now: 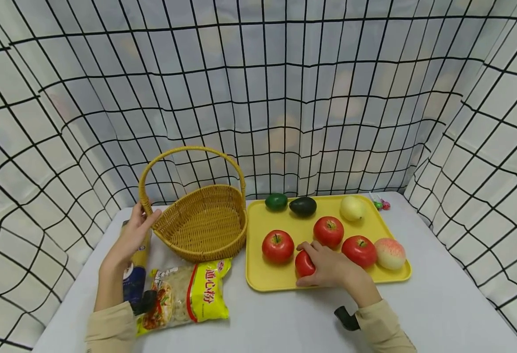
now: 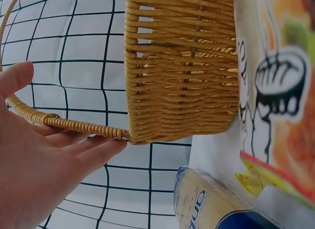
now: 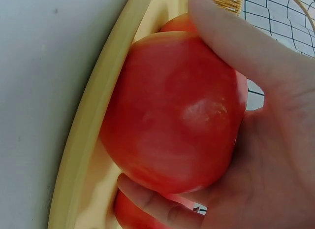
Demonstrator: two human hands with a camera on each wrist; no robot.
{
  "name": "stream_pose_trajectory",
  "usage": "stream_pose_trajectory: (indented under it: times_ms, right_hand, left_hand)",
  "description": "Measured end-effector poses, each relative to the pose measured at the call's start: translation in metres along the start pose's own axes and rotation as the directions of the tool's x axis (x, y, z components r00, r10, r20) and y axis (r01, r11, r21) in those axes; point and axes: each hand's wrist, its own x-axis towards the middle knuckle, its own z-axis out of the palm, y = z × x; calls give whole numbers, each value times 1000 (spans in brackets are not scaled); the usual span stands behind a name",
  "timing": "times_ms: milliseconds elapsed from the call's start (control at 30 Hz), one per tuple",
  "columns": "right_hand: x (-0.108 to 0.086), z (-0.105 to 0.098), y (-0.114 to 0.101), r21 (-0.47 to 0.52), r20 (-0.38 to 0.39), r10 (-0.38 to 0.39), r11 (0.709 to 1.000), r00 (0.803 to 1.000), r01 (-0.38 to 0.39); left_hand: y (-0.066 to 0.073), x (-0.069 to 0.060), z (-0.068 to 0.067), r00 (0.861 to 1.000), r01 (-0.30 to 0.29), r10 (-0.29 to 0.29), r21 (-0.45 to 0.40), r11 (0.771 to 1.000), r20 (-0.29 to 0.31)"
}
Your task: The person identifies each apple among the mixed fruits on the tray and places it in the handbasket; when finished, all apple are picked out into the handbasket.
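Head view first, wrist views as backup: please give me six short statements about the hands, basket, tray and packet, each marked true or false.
1. The right hand grips a red apple. True.
2. The left hand is at the handle of the wicker basket. True.
3. The yellow tray stands left of the basket. False: it stands to the right.
4. A food packet lies in front of the basket. True.
5. The left hand holds the food packet. False: it touches the handle.
6. A red apple lies inside the basket. False: none shows there.
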Motion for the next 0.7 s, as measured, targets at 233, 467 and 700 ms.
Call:
stream_pose_trajectory:
  times_ms: [233, 467, 700]
  right_hand:
    - [-3, -3, 4, 2, 11, 24, 1000, 1000, -25]
    - [-3, -6, 7, -11, 5, 19, 1000, 1000, -18]
    - [-3, -9, 5, -29, -87, 11, 999, 996, -13]
  left_hand:
    - [3, 0, 4, 1000, 18, -17, 22, 1000, -12]
    - [3, 0, 5, 1000, 20, -20, 34, 999, -22]
    - [2, 0, 5, 1000, 11, -11, 18, 1000, -13]
